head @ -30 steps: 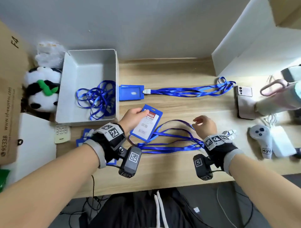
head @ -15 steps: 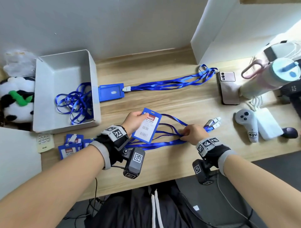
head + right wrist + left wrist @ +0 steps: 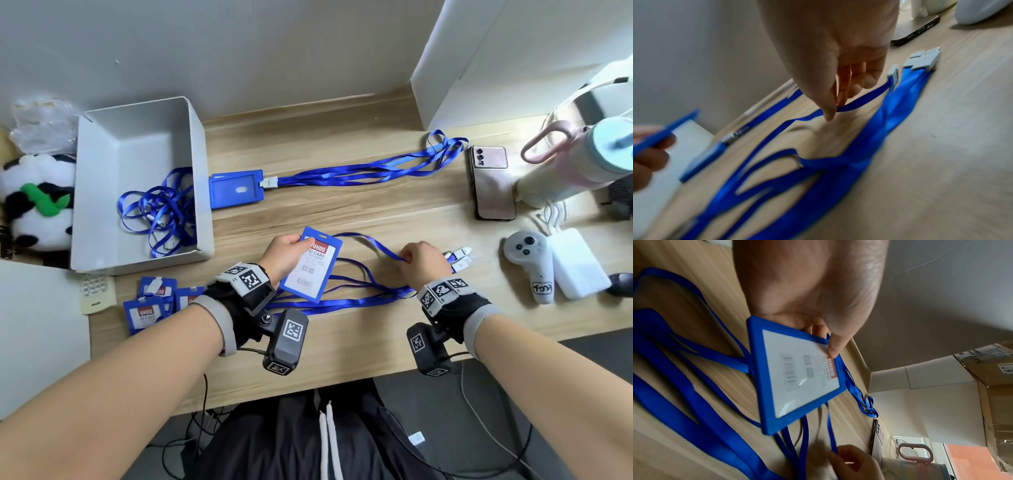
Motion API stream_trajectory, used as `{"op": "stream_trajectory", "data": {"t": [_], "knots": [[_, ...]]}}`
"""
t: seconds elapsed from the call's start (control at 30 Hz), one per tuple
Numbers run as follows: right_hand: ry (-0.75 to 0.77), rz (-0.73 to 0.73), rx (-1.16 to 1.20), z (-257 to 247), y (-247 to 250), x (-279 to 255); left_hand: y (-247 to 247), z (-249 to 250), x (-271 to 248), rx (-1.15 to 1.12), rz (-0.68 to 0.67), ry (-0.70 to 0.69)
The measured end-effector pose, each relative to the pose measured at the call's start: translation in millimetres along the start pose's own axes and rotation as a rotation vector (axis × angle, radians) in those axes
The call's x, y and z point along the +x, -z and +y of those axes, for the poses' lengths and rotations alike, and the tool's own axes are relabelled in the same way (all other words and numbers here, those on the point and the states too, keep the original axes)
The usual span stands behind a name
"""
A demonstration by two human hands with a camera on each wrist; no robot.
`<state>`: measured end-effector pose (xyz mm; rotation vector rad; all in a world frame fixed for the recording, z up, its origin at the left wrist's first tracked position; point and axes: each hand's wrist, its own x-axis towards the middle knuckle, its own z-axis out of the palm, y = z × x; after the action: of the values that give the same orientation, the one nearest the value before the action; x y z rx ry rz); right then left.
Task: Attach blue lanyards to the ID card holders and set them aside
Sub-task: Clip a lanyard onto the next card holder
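ID card holder (image 3: 311, 264) gripped in left hand (image 3: 286, 255), tilted above bench (image 3: 342, 212). Right hand (image 3: 423, 262) pinches single strap of loose blue lanyards (image 3: 356, 291), just short of grey clips (image 3: 460, 257). Risk: straps overlap, so pull may drag neighbouring lanyards or tangle them; clip may miss holder slot. Count, left to right: tangled lanyards in white box (image 3: 137, 144), number unclear; several spare holders (image 3: 154, 305); one finished set (image 3: 236, 187) at rear.
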<state>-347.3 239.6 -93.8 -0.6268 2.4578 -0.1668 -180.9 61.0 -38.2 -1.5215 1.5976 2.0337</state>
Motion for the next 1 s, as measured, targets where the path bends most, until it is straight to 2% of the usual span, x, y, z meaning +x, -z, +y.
{"op": "stream_trajectory", "data": {"t": [0.17,0.23,0.33,0.47,0.6,0.77,1.0], "knots": [[0.131,0.189,0.260,-26.0,31.3,-1.6,1.6,5.7,-3.7,0.017,-0.026,-0.016],[0.186,0.208,0.373,-41.2,51.8,-5.5,3.5,11.4,-7.6,0.023,-0.039,-0.028],[0.231,0.098,0.664,-65.2,83.8,-18.0,6.9,21.4,-15.2,0.039,-0.051,-0.083],[0.247,-0.068,0.964,-95.2,116.2,-40.2,13.3,36.6,-27.6,0.147,-0.090,-0.260],[0.256,-0.150,1.059,-120.1,130.7,-56.5,18.0,48.2,-39.5,0.315,-0.065,-0.368],[0.333,-0.224,1.129,-145.8,143.2,-75.4,19.2,61.8,-60.1,0.282,-0.075,-0.479],[0.384,-0.162,1.089,-168.0,147.7,-85.1,32.2,68.0,-80.2,0.162,-0.165,-0.480]]}}
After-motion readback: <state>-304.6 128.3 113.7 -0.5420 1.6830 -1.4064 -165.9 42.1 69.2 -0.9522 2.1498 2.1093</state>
